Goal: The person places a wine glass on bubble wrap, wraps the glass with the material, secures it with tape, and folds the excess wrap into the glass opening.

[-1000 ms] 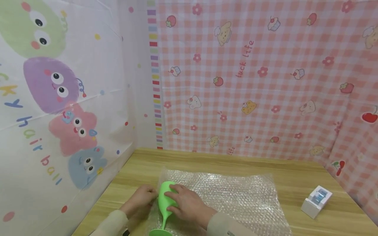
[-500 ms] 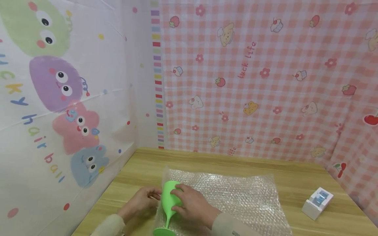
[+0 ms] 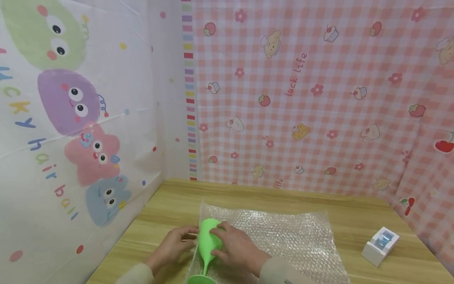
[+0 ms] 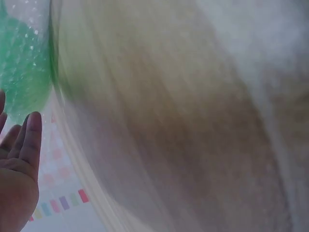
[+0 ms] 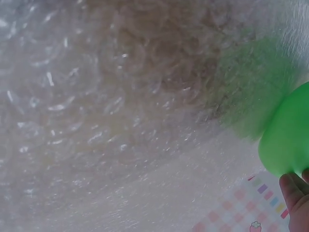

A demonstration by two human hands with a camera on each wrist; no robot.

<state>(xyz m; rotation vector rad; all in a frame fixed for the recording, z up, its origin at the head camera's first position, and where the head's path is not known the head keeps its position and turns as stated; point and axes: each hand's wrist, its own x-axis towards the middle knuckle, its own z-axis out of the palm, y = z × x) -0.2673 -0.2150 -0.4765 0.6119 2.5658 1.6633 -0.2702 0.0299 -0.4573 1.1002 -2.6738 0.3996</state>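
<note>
A bright green plastic goblet (image 3: 210,238) lies on its side near the left edge of the bubble wrap (image 3: 283,236), its round foot toward me. My right hand (image 3: 239,246) holds the goblet's bowl from the right, the thumb lower down and the fingers near the rim. On the other side, my left hand (image 3: 177,244) is at the wrap's left edge, with fingers extended close beside the bowl. In the left wrist view, that hand's fingers (image 4: 33,140) look fairly straight, and the goblet shows green through the wrap. Whether they touch the wrap is unclear.
A small white box (image 3: 381,245) with a blue clear window stands on the wooden table (image 3: 305,197) at the right. A pink checked cloth (image 3: 312,118) hangs behind, and a white cartoon-printed sheet (image 3: 134,79) hangs on the left.
The goblet and my right hand have shifted a little to the right. My left hand has followed, its fingers reaching further out, and the wrap's left edge has moved rightward.
</note>
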